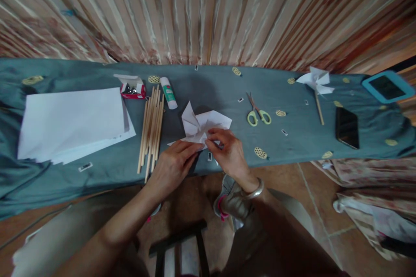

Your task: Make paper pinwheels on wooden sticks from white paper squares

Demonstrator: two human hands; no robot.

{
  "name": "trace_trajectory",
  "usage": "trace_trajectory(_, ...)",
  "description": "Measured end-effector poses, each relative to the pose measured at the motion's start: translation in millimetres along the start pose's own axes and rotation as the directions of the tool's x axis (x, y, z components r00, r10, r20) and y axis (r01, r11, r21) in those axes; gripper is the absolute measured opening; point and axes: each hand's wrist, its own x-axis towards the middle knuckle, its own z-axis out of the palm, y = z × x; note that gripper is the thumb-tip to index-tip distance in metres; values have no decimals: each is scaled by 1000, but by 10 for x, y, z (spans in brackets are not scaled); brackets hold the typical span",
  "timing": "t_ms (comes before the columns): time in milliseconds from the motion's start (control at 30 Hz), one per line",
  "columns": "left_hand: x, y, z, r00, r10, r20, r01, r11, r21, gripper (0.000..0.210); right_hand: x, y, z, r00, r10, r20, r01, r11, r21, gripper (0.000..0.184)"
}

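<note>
A white paper pinwheel [212, 120], cut and folded into blades, lies near the front of the cloth-covered table between my hands. My left hand [175, 160] pinches its lower left edge, thumb and fingers together. At its lower right, my right hand [227, 149] has thumb and forefinger closed on the paper close to the middle; whether a small pin is between them I cannot make out. Left of the pinwheel lie a bundle of wooden sticks [151, 127] and a glue stick [168, 93]. Scissors [256, 112] with light green handles rest to the right, blades pointing away.
A stack of white paper [71, 121] covers the left side, beside an open red box [132, 88] of small metal pieces. Farther right are a pinwheel on a stick [316, 84], a black phone [347, 127] and a blue-framed device [388, 86]. A pleated curtain [195, 13] hangs behind the table.
</note>
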Motion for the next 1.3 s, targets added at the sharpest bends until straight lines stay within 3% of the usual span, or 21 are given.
trace_trajectory(533,20,-29,22,1000,-7,-17,7,1000,17,21,-81,-11,-33,988,-156,-11,151,968,-200,17)
trace_trajectory(767,32,-31,20,1000,2,-12,-1,999,52,23,-138,-44,-58,963,-261,69,270,918,-292,23)
trace_trajectory(1300,53,-23,19,1000,-17,-7,18,997,73,26,-150,-30,-9,965,-249,86,263,917,-301,26)
